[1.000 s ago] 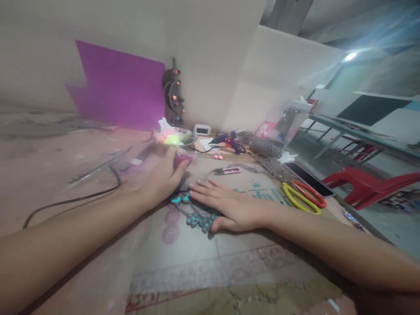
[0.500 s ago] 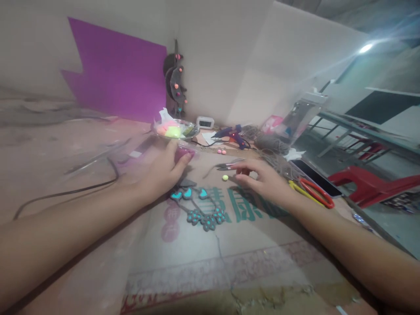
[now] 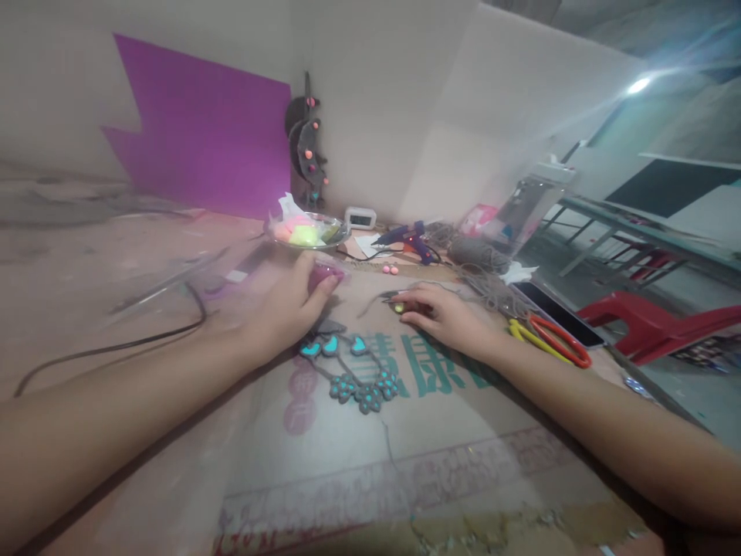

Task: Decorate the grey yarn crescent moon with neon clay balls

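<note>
My left hand [image 3: 288,306] lies on the cardboard sheet [image 3: 417,455] with its fingers curled round a small clear container with pink inside [image 3: 325,273]. My right hand [image 3: 441,315] is further right, its fingertips pinched on a small yellow-green bead [image 3: 399,307]. Between and in front of the hands lies a grey felt ornament with teal hearts and dots [image 3: 348,372]. Small pink snips [image 3: 399,294] lie just behind my right hand's fingers.
A clear bowl of bright foam pieces [image 3: 306,231], a white timer [image 3: 360,218], a blue glue gun [image 3: 408,238], twine [image 3: 478,253], a phone [image 3: 553,310] and red and yellow scissors [image 3: 551,340] lie behind and right. A purple sheet [image 3: 202,147] leans on the wall. A black cable [image 3: 116,344] runs left.
My right hand lifted off the felt ornament, moved back and right, then closed its fingertips on the yellow-green bead. The left hand stayed on the container.
</note>
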Available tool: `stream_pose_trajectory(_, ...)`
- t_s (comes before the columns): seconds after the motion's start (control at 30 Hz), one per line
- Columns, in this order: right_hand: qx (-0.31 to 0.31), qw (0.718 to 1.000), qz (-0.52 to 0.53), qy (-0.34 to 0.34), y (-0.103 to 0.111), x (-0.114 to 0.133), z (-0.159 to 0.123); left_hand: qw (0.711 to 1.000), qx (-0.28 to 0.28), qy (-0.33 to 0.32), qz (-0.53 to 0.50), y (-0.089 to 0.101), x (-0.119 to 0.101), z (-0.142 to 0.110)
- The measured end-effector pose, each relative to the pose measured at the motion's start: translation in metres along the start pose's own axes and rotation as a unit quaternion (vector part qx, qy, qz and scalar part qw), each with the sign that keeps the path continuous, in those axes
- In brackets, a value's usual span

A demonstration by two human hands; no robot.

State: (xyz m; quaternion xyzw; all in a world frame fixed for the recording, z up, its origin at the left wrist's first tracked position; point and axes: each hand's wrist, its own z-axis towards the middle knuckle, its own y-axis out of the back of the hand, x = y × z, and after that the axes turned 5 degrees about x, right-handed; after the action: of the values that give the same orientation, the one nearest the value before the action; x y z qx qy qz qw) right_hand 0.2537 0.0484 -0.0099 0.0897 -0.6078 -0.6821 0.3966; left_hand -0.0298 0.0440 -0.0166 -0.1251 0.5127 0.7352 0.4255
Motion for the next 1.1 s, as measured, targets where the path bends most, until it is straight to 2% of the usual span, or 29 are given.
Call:
stream_pose_trajectory(0.13,0.001,1.000,0.002,-0.016,0.004,0.002,0.006,1.000,0.000,-0.008,-0.010,-0.001,0.003,0.000)
stream_pose_trajectory(0.23,-0.048,0.997,-0.006,-0.055,0.014,-0.003,0.017,1.000,0.006,-0.009,-0.014,-0.002,0.004,0.000)
stream_pose_trajectory(0.33,-0.093,0.987,-0.029,-0.125,0.023,-0.020,0.035,1.000,0.007,-0.007,-0.018,-0.003,0.004,0.000)
stream_pose_trajectory(0.4,-0.095,0.983,-0.040,-0.155,0.024,-0.034,0.046,1.000,0.011,-0.003,-0.025,-0.002,0.002,0.000)
stream_pose_trajectory(0.5,-0.083,0.982,-0.047,-0.165,0.019,-0.051,0.057,0.999,0.025,0.007,-0.032,-0.001,0.000,0.000)
stream_pose_trajectory(0.63,-0.053,0.985,-0.052,-0.154,0.014,-0.057,0.061,0.999,0.030,0.013,-0.029,-0.001,-0.002,0.001)
stream_pose_trajectory(0.8,-0.041,0.989,-0.038,-0.140,0.016,-0.058,0.060,0.999,0.026,0.004,-0.023,-0.002,-0.001,0.001)
stream_pose_trajectory(0.93,-0.090,0.985,-0.026,-0.142,0.023,-0.053,0.058,0.999,0.027,0.001,-0.023,-0.002,-0.001,0.001)
stream_pose_trajectory(1.0,-0.127,0.982,-0.020,-0.140,0.027,-0.042,0.056,0.999,0.024,-0.003,-0.024,-0.003,-0.001,0.000)
stream_pose_trajectory(1.1,-0.155,0.980,0.000,-0.121,0.028,-0.008,0.051,0.999,0.014,-0.023,-0.030,-0.003,-0.001,-0.002)
